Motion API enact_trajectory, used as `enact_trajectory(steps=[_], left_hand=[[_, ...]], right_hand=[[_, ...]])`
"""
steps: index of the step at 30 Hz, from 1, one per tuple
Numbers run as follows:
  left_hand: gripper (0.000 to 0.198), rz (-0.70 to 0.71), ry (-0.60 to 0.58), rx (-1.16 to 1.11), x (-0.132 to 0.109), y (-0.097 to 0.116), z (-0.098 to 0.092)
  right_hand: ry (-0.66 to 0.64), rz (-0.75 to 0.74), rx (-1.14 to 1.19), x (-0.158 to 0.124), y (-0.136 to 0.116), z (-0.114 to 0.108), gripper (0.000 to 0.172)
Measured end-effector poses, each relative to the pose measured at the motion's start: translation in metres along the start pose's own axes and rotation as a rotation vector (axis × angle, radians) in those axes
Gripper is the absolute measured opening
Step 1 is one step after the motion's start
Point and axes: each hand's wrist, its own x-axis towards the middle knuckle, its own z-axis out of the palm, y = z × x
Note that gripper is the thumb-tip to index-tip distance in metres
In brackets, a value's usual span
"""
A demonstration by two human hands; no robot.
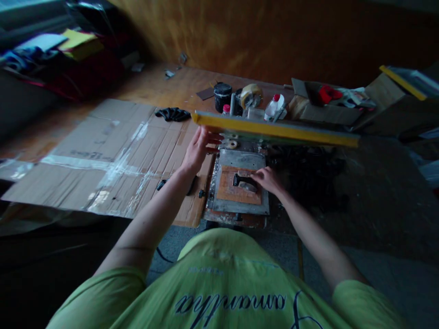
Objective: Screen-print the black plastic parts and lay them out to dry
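My left hand (198, 148) is at the left end of a long yellow-edged frame (274, 129), which is raised and seen nearly edge-on. The thumb side meets the frame's edge, and the fingers reach beneath it. Under the frame lies a grey metal plate (240, 158) carrying a brown board (228, 192). On that board sits a small black part (244, 180) in a pale holder. My right hand (269, 179) pinches at the right end of this part; the fingertips are partly hard to make out.
Left is a flattened cardboard sheet (85, 146) with black parts (172, 114) on it. A dark pile of black parts (312, 176) lies right. Behind stand a black tub (222, 96), tape roll (251, 96), bottle (272, 107) and open carton (320, 109).
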Motion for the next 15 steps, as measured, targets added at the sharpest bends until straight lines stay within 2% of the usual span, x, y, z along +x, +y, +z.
enact_trajectory(steps=[3,5,7,9,11,13,15], left_hand=[[0.057,0.018,0.043,-0.021,0.005,0.001,0.009],[0.055,-0.066,0.071,-0.041,-0.013,-0.01,0.015],[0.056,-0.366,-0.067,-0.017,-0.045,-0.031,0.023],[0.059,-0.751,-0.315,0.03,-0.08,-0.055,0.031],[0.056,-0.877,-0.36,-0.023,-0.107,-0.077,0.038],[0.048,-0.843,-0.249,-0.122,-0.117,-0.091,0.038],[0.042,-0.791,-0.124,-0.158,-0.112,-0.098,0.027]], right_hand=[[-0.139,0.074,-0.039,-0.006,-0.034,0.023,0.017],[-0.239,0.176,-0.005,-0.004,-0.045,0.024,0.012],[-0.273,0.294,0.069,-0.004,-0.057,0.02,0.011],[-0.219,0.338,0.149,-0.009,-0.075,0.017,0.013],[-0.158,0.238,0.211,-0.018,-0.098,0.016,0.013],[-0.165,0.033,0.241,-0.026,-0.114,0.014,0.012],[-0.2,-0.11,0.21,-0.03,-0.11,0.008,0.015]])
